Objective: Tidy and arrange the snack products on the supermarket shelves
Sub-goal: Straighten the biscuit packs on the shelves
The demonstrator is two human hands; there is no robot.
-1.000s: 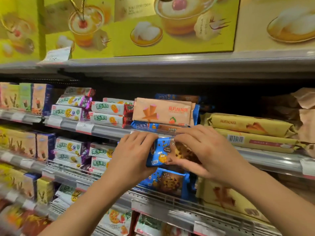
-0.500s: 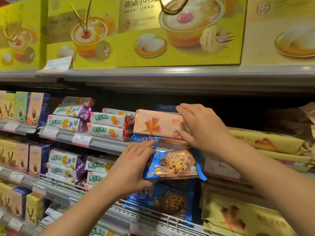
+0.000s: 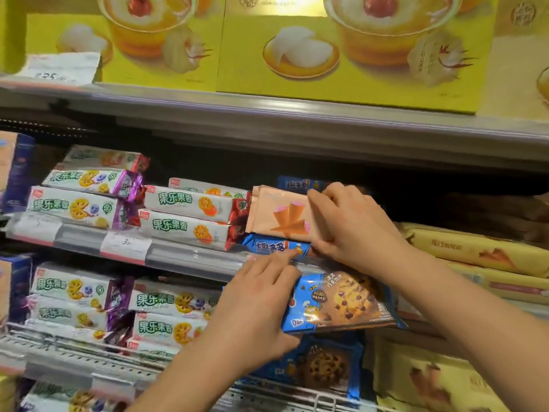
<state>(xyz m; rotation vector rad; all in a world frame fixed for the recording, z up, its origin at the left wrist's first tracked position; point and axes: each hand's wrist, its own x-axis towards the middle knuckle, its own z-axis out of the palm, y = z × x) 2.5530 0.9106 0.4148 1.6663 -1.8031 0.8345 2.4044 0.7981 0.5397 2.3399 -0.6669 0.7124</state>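
My left hand point(image 3: 255, 310) holds a blue chocolate-chip cookie pack point(image 3: 341, 301) by its left end, in front of the lower shelf. My right hand point(image 3: 353, 230) grips the right end of a peach-pink cone-snack pack point(image 3: 279, 214), which lies on top of a blue cookie pack point(image 3: 270, 245) on the middle shelf. A further blue cookie pack point(image 3: 322, 365) stands on the shelf below the one I hold.
White fruit-biscuit packs point(image 3: 187, 203) are stacked to the left on both shelves. Yellow cone-snack packs point(image 3: 475, 248) lie to the right. Large yellow gift boxes point(image 3: 341, 55) fill the top shelf. Price tags point(image 3: 124, 246) line the shelf rail.
My right hand left the blue cookie pack and rose to the peach-pink pack on the shelf above. My left hand kept the cookie pack. The view moved closer.
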